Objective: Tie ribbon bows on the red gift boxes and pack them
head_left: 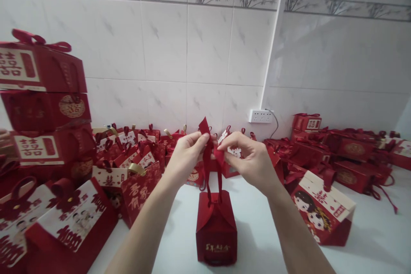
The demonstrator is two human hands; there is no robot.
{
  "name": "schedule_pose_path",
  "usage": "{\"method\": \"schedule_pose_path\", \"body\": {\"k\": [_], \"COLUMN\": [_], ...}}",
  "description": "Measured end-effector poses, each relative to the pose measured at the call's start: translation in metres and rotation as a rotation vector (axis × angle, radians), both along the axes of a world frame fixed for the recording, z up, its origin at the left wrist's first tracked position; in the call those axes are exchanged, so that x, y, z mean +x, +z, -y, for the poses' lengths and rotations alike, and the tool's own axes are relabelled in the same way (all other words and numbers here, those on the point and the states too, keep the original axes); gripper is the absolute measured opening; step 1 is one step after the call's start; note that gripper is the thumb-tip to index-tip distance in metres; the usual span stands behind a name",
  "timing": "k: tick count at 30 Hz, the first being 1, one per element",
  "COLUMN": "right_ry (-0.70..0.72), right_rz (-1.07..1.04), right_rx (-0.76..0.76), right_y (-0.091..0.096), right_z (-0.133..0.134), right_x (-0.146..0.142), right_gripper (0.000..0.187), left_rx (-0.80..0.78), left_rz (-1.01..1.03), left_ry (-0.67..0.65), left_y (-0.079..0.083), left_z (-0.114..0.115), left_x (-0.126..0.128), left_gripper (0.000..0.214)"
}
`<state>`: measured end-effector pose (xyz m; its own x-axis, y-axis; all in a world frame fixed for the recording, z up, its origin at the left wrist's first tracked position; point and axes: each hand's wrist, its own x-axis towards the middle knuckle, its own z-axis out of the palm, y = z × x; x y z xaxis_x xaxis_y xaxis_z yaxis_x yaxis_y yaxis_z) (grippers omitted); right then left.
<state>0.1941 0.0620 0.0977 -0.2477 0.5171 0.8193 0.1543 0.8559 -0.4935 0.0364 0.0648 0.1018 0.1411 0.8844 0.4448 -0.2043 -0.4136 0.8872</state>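
A small dark red gift box [217, 231] with gold lettering stands upright on the white table in front of me. From its gathered top a red ribbon [207, 167] runs up to both hands. My left hand [192, 145] pinches one part of the ribbon between thumb and fingers, and a pointed ribbon end sticks up above the thumb. Close beside it, my right hand [247, 154] grips another part of the same ribbon in a pinch. Both hands are above the box, and neither touches the box itself.
Stacked red boxes [53, 107] rise at the left. Several red and white gift bags [75, 222] stand before them. More boxes [353, 150] crowd the right, near a box with cartoon figures [323, 209]. A power strip [260, 115] is on the tiled wall.
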Motion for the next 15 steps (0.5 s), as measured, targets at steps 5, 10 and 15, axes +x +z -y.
{"method": "schedule_pose_path", "body": {"k": [5,10,15], "right_ry": [-0.08,-0.091,-0.062], "right_rz": [0.242,0.232,0.117], "right_rx": [0.074,0.044,-0.126], "right_y": [0.0033,0.0034,-0.0005], "right_z": [0.0046,0.0021,-0.0039], "right_x": [0.0083,0.0062,0.002], "right_gripper": [0.008,0.018,0.03], "left_rx": [0.065,0.135,0.206], "left_rz": [-0.047,-0.131,-0.253], "left_ry": [0.029,0.054,0.154], "left_y": [-0.0012,-0.0031,-0.0017], "left_z": [-0.0011,-0.0026,0.0002], "left_x": [-0.0008,-0.0015,-0.0023], "left_gripper": [0.028,0.028,0.03]}}
